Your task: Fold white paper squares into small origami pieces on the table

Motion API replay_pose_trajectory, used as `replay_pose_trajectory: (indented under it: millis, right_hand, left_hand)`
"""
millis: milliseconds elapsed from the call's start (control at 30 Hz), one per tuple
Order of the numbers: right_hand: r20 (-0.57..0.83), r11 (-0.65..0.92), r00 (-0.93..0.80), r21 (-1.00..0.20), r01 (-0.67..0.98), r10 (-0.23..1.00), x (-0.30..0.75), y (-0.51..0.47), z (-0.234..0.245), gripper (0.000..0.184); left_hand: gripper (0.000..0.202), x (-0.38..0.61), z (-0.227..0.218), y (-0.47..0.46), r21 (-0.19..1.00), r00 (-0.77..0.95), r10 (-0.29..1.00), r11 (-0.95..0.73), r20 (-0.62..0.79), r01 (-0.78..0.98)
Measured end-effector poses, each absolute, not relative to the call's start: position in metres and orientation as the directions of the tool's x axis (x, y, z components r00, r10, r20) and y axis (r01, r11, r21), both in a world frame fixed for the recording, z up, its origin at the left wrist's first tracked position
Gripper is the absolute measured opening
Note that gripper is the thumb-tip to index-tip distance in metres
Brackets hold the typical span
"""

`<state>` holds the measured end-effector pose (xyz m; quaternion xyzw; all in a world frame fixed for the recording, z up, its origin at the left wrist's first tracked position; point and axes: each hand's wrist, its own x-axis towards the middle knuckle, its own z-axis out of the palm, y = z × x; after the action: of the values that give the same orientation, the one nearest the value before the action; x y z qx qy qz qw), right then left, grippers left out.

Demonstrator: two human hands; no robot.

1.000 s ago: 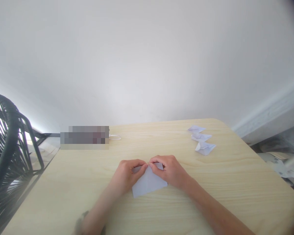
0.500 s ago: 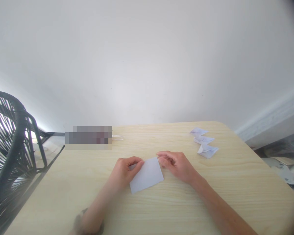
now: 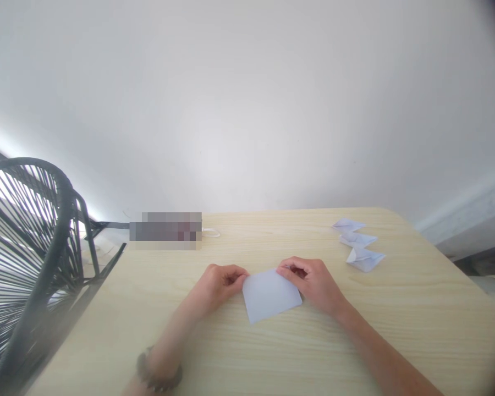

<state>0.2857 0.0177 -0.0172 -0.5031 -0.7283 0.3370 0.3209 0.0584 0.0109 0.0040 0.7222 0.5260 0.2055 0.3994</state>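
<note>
Work in hand: paper folding, partway by the look of it. Sheet [image 3: 272, 297] is in the middle of the bench [image 3: 231, 357], well in from the left and right edges; flat on the wood or a bit lifted, cannot tell. Left hand [image 3: 223, 283]: grip narrow, thumb and finger pinched on the sheet's far left corner. Right hand [image 3: 311, 279]: grip narrow too, thumb and finger pinched on the far right part, other fingers curled in; that corner is partly covered.

Done, as far as shown: three finished-looking folds lie in a row in from the bench's far right corner: far piece [image 3: 348, 224], mid piece [image 3: 358, 240], near piece [image 3: 366, 259]. Close together; touching or just apart, too small to say. All pointed, with layered flaps. No hand on them.

Left, judging by those: most of the shaping on the sheet, if it is meant to match. It shows a plain, broad four-sided face with no points or flaps up. Layers under it hidden, so folds already in it cannot be counted. Call it early stage, low confidence.

Else: cord [image 3: 211, 232] by the bench's far edge, left part, next to a pixelated patch, contents unreadable. Chair [image 3: 61, 220] beyond the bench's left edge.
</note>
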Motion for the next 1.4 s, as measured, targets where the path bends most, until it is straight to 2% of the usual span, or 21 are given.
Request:
replay_pose_trajectory:
  millis: [100, 200, 300, 467, 567, 667, 800, 900, 1400]
  right_hand:
    - [0.157, 0.273, -0.250, -0.795, 0.542, 0.955, 0.283, 0.017, -0.021, 0.025]
    - [0.195, 0.293, -0.227, -0.767, 0.571, 0.954, 0.279, 0.017, -0.025, 0.022]
    - [0.217, 0.306, -0.218, -0.738, 0.601, 0.951, 0.275, 0.018, -0.028, 0.019]
    - [0.177, 0.215, -0.122, -0.780, 0.588, 0.977, 0.276, 0.019, -0.030, 0.022]
    - [0.155, 0.199, -0.127, -0.824, 0.531, 0.980, 0.279, 0.018, -0.030, 0.029]
    - [0.216, 0.305, -0.229, -0.813, 0.497, 0.949, 0.281, 0.017, -0.028, 0.021]
    - [0.370, 0.544, -0.420, -0.707, 0.451, 0.829, 0.282, 0.017, -0.024, 0.022]
    - [0.401, 0.630, -0.506, -0.633, 0.450, 0.764, 0.283, 0.017, -0.023, 0.025]
    - [0.338, 0.667, -0.600, -0.561, 0.490, 0.725, 0.291, 0.019, -0.028, 0.031]
  left_hand:
    - [0.027, 0.061, 0.003, 0.009, 0.717, 0.340, 0.940, -0.238, 0.002, 0.655]
    - [0.033, 0.067, 0.001, 0.007, 0.598, 0.443, 0.884, -0.437, 0.148, 0.672]
    - [0.036, 0.072, -0.002, 0.005, 0.469, 0.553, 0.819, -0.554, 0.155, 0.688]
    - [0.036, 0.073, -0.007, 0.005, 0.349, 0.561, 0.816, -0.570, 0.138, 0.744]
    - [0.037, 0.073, -0.008, 0.005, 0.311, 0.550, 0.824, -0.563, 0.136, 0.766]
    - [0.037, 0.073, -0.009, 0.005, 0.282, 0.539, 0.832, -0.552, 0.132, 0.785]
    - [0.037, 0.072, -0.009, 0.006, 0.263, 0.531, 0.837, -0.545, 0.129, 0.796]
    - [0.038, 0.072, -0.010, 0.006, 0.250, 0.528, 0.839, -0.543, 0.130, 0.802]
    - [0.041, 0.073, -0.009, 0.007, 0.199, 0.552, 0.826, -0.563, 0.113, 0.802]
